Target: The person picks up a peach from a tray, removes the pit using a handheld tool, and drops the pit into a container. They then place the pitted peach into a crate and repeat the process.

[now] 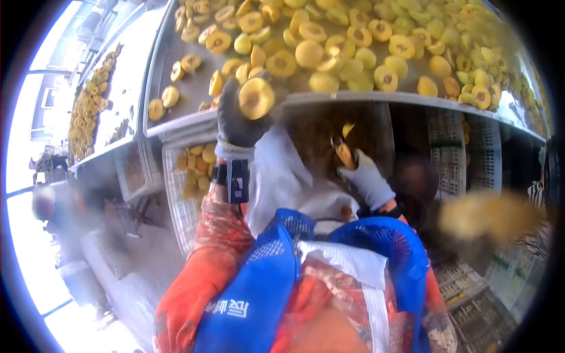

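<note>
Your left hand (pixel 238 120) clamps a peach half (pixel 256 97) at the desk (pixel 365 97) edge, cut face toward you. Your right hand (pixel 366 176), lower, pinches a fruit piece (pixel 345 155).

Fisheye warp, left glare, blurry fg, dark corners

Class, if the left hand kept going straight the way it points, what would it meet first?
The left hand would probably meet the halved peaches on the metal table just beyond the peach half it grips, though depth is unclear.
</note>
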{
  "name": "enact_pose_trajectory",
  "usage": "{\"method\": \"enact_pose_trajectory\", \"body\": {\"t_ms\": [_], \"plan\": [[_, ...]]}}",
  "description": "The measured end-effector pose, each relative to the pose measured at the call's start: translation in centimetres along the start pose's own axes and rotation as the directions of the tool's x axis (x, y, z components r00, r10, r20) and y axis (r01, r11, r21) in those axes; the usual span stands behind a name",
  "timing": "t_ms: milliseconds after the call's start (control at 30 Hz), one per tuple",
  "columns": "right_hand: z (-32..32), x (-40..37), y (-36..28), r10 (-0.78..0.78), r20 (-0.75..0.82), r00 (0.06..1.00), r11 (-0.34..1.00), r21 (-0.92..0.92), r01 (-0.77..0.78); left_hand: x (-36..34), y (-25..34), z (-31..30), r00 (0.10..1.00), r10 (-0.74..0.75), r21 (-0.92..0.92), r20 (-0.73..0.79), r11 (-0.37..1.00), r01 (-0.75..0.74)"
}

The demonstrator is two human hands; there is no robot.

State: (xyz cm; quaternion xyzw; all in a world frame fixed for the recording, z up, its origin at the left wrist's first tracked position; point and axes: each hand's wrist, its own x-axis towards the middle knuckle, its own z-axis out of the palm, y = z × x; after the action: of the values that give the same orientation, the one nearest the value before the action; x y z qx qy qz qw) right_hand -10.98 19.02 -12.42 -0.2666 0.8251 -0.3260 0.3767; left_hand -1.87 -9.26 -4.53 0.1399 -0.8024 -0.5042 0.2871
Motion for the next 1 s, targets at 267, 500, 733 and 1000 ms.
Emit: {"method": "enact_pose_trajectory", "body": {"t_ms": [267,500,733,1000], "plan": [[-0.5,-2.3,-4.8,-0.242,-0.301,0.922,0.97,-0.074,0.23,-2.6,3.7,4.4,0.979,-0.156,-0.54,0.134,0.816,0.204],[0.1,-2.1,-9.3,-0.314,-0.324,0.893,0.949,-0.073,0.307,-5.0,5.0,6.5,0.997,-0.075,-0.38,-0.026,0.923,0.06],[1.7,-2.5,-9.3,-0.327,-0.193,0.925,0.926,0.133,0.354,-5.0,9.2,8.2,0.948,-0.216,-0.296,-0.234,0.945,0.142],[-2.5,-6.0,-10.6,-0.097,0.359,0.928,0.738,0.652,-0.175,-5.2,8.9,8.6,0.932,-0.363,-0.457,0.005,0.828,0.325]]}}
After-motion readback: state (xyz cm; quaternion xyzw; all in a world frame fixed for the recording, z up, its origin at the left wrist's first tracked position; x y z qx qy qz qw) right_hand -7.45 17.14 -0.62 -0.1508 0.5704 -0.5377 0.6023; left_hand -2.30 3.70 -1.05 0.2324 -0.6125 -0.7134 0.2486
